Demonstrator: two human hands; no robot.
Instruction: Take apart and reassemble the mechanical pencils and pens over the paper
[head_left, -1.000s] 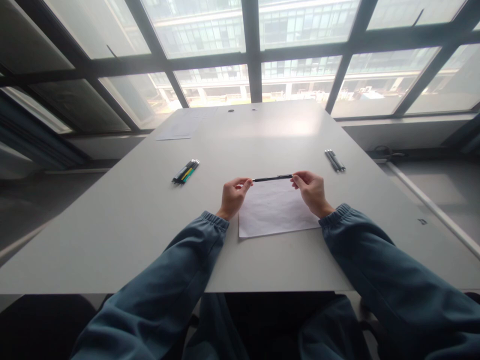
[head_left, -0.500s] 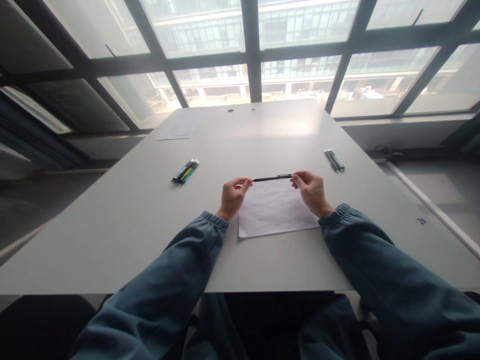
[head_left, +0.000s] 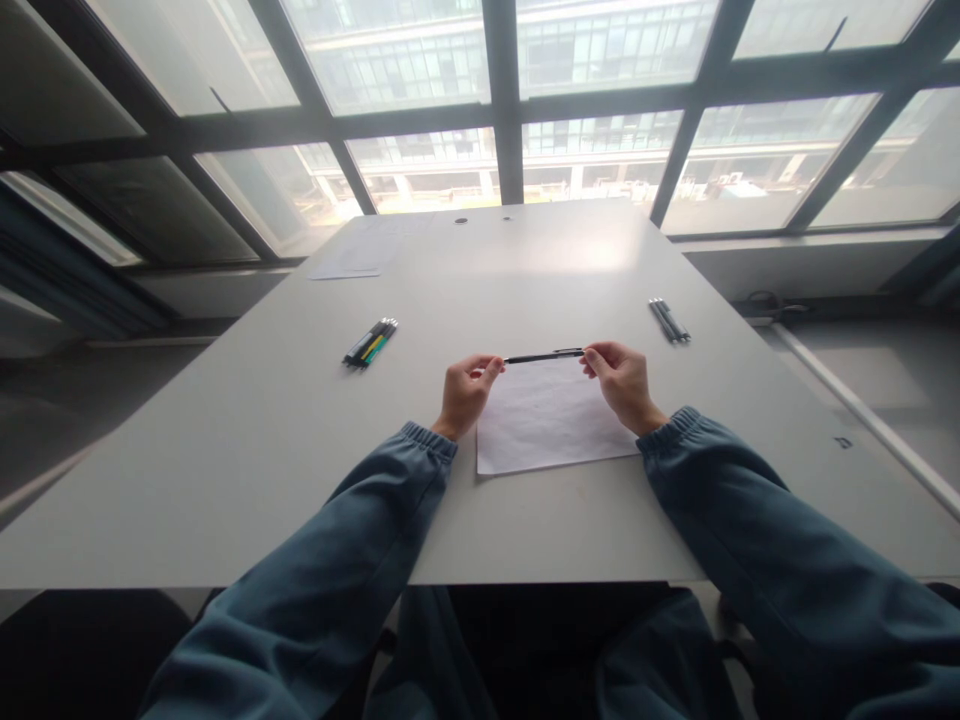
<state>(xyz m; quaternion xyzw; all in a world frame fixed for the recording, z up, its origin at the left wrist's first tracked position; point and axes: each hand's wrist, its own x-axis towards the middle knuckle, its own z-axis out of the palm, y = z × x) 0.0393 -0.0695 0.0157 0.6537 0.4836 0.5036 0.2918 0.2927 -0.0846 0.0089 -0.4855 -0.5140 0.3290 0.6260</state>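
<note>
A dark pen (head_left: 543, 356) with a clip is stretched level between my two hands, over the far edge of a white sheet of paper (head_left: 551, 425). My left hand (head_left: 466, 392) pinches its left end between thumb and fingers. At the other end, near the clip, my right hand (head_left: 619, 382) is closed on the pen in the same way. Both hands hover around the upper corners of the paper, which lies on the white table (head_left: 262, 450).
Several pens (head_left: 370, 344), some with yellow and green, lie together on the left. Another group of dark pens (head_left: 669, 321) lies on the right. Thin papers (head_left: 349, 258) rest at the far left corner. A small dark mark (head_left: 843, 442) shows at the right. Windows rise behind the table.
</note>
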